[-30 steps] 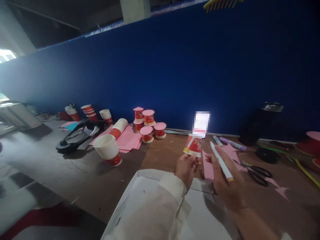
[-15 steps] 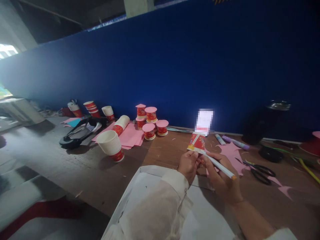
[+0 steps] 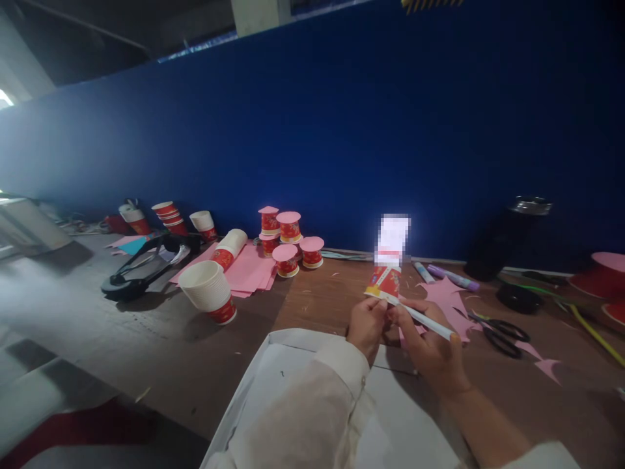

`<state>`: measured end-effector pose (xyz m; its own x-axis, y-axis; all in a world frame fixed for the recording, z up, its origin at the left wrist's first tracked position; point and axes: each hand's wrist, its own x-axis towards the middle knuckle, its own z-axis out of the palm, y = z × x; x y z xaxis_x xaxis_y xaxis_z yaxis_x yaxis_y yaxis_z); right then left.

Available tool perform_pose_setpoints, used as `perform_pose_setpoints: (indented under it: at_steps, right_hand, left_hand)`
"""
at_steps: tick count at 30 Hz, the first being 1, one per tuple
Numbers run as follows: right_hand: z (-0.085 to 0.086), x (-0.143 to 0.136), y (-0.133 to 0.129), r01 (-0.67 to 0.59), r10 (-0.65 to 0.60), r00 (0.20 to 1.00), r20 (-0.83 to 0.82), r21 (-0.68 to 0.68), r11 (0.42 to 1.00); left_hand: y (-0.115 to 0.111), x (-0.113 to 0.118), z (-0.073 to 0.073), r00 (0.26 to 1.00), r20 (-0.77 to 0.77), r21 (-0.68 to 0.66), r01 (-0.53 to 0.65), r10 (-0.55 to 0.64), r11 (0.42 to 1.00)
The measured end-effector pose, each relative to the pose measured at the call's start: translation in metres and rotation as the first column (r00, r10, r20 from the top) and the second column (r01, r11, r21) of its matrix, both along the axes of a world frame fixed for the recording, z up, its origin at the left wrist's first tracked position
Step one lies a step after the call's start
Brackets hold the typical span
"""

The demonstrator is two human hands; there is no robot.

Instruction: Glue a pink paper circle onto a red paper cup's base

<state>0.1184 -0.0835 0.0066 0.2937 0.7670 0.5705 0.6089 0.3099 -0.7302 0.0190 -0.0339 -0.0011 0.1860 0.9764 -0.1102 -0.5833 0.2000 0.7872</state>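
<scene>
Hands: while the left hand [image 3: 366, 324] grips a small red-patterned paper cup [image 3: 386, 283], the right hand [image 3: 430, 345] pinches a white marker pen [image 3: 420, 317].
Nearby: black scissors [image 3: 502, 331], pink paper star [image 3: 446, 298] on the brown tabletop [image 3: 317, 296].
Containers: stacked white paper cups [image 3: 208, 290], nested, tilted.

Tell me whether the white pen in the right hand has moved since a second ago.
Yes. The white pen swung from upright beside the pink paper to lying flatter, its tip now at the small red paper cup, nearer the scissors' level.

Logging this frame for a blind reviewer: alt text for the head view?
Left hand holds a small red paper cup upside down while the right hand puts a white marker to its rim. Behind, on the brown table, lie pink paper scraps, scissors and more cups.
</scene>
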Motion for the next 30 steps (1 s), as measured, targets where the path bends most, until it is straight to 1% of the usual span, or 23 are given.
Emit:
perform_pose_setpoints:
  at_steps: [3,9,18,23,26,30]
  right_hand:
    - [0.0,0.001,0.0,-0.001,0.001,0.999,0.033,0.006,1.0]
    - [0.002,0.001,0.001,-0.005,0.002,0.997,0.079,0.047,0.999]
    - [-0.004,0.005,0.002,-0.004,0.0,0.995,0.098,0.043,0.999]
    - [-0.003,0.005,0.003,-0.001,-0.005,0.995,0.099,0.059,0.998]
    - [0.0,0.004,0.003,0.007,-0.016,0.995,0.102,0.086,0.996]
    - [0.004,0.003,0.001,0.022,-0.03,0.994,0.104,0.08,0.997]
  left_hand:
    - [-0.001,-0.001,0.0,1.0,-0.025,0.025,-0.002,0.003,1.0]
    - [-0.003,-0.002,0.002,1.0,-0.018,0.028,0.005,-0.005,1.0]
    - [0.002,-0.002,-0.01,0.999,-0.042,0.062,0.022,-0.02,0.998]
    - [0.0,-0.002,-0.007,0.999,-0.019,0.068,0.05,-0.049,0.996]
    - [-0.001,-0.003,-0.005,0.997,-0.043,0.06,0.064,-0.061,0.996]
    - [-0.002,-0.004,-0.004,0.996,-0.067,0.048,0.057,-0.054,0.997]
